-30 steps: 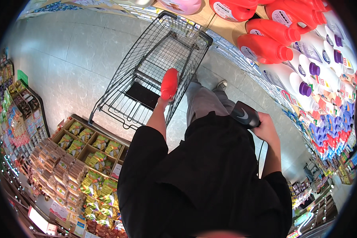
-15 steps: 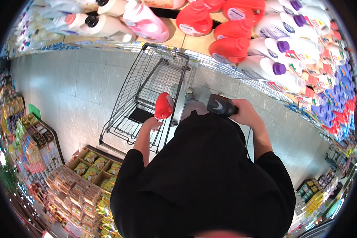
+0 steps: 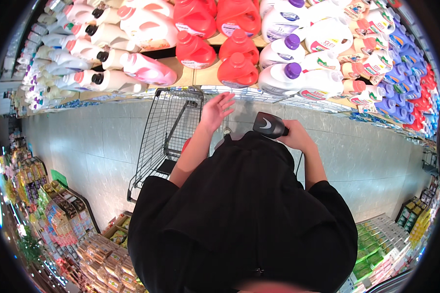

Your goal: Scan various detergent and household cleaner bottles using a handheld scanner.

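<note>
My left hand (image 3: 216,112) is raised with its fingers spread and nothing in it, just short of the shelf's front edge. Closest to it on the shelf is a red jug-shaped detergent bottle (image 3: 237,72), which it does not touch. A bit of red (image 3: 187,143) shows beside my left forearm; the rest is hidden. My right hand (image 3: 296,136) is closed around one end of a black object with a white curved mark (image 3: 269,125), held in front of my body. Its exact kind I cannot make out.
A black wire shopping cart (image 3: 149,129) stands to the left, partly behind my left arm. The shelf (image 3: 183,73) ahead carries rows of pink, red, white and blue bottles. Packaged goods (image 3: 107,263) are piled at the lower left, and green crates (image 3: 371,249) stand at the lower right.
My left hand has let go of the red bottle over the cart and moved forward toward the shelf. The shelf fills more of the view. My right hand keeps hold of the black object.
</note>
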`<state>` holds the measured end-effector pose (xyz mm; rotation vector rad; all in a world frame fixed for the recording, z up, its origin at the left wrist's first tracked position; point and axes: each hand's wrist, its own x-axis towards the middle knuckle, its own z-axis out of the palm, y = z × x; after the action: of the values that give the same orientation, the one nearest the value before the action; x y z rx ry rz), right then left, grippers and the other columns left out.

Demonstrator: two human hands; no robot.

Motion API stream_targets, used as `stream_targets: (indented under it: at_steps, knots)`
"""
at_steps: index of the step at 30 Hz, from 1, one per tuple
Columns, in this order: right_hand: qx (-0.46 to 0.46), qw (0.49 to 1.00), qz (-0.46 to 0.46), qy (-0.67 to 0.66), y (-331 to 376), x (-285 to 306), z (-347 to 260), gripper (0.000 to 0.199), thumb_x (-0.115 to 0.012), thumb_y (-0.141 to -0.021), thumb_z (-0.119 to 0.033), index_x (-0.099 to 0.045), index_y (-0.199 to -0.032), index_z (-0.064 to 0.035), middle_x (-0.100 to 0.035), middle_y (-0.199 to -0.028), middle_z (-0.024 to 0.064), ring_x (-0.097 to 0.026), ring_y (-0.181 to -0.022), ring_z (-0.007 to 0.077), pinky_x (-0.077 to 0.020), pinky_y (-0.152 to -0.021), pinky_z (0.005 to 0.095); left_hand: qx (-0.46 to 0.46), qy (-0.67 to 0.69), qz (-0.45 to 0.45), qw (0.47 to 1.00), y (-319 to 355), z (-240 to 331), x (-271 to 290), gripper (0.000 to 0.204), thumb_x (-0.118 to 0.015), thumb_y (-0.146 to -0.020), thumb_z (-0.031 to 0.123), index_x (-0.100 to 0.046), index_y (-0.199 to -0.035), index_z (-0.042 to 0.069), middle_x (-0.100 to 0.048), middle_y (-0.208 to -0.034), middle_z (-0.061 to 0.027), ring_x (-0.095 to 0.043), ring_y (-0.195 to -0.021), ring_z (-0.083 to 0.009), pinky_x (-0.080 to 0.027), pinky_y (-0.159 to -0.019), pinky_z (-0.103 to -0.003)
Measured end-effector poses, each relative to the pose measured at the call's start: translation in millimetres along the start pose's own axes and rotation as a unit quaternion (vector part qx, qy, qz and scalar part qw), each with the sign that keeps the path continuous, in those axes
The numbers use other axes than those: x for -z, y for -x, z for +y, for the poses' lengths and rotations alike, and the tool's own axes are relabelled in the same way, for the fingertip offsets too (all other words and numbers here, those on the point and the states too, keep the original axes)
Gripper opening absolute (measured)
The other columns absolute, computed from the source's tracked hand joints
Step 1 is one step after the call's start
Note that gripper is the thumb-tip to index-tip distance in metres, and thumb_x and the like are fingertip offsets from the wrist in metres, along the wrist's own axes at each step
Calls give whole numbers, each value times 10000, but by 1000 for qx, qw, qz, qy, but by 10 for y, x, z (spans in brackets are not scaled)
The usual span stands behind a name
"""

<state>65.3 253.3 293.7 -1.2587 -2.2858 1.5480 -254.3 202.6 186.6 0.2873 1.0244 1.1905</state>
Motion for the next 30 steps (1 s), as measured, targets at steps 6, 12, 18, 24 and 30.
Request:
stream_targets:
  at_steps: [6, 12, 18, 24, 30]
  knots:
    - [-4, 996, 70, -51, 301, 290, 525, 392, -777, -707, -146, -708, -1083, -63, -713, -877, 166, -690, -784, 284, -531, -767, 359, -20, 254, -43, 966, -713, -177, -571, 536, -548, -928, 246, -471, -1413, 31, -490, -1488, -117, -461, -1358, -289, -335, -1119, -482]
    - [-12, 992, 107, -67, 492, 578, 824, 358, -773, -718, -157, -710, -1053, -48, -714, -870, 170, -683, -771, 284, -530, -767, 357, -33, 143, 137, 980, -1528, -509, -851, 391, -566, -922, 191, -558, -1291, 63, -553, -1403, -55, -479, -1318, -230, -277, -1146, -443]
    - [-7, 991, 116, -61, 595, 811, 871, 336, -769, -720, -150, -709, -1031, -38, -713, -859, 169, -682, -762, 282, -530, -764, 355, -96, 125, 149, 976, -2281, -801, -617, 394, -709, -902, 193, -559, -1260, 124, -634, -1180, -39, -613, -1088, -207, -501, -953, -404]
    - [-2, 990, 128, -66, 589, 943, 927, 340, -764, -723, -134, -715, -1047, -43, -721, -875, 166, -690, -778, 256, -534, -783, 348, -119, 65, 274, 952, -2431, -781, -562, 345, -746, -858, 203, -655, -1175, 101, -628, -1186, -33, -607, -1034, -195, -545, -828, -383]
    - [-5, 990, 117, -81, 493, 1016, 817, 355, -750, -725, -68, -708, -1075, -27, -735, -910, 136, -672, -830, 169, -532, -820, 335, -134, 18, 291, 947, -2040, -804, -590, 220, -738, -843, 193, -683, -1008, 59, -664, -1011, -47, -622, -908, -187, -524, -770, -364]
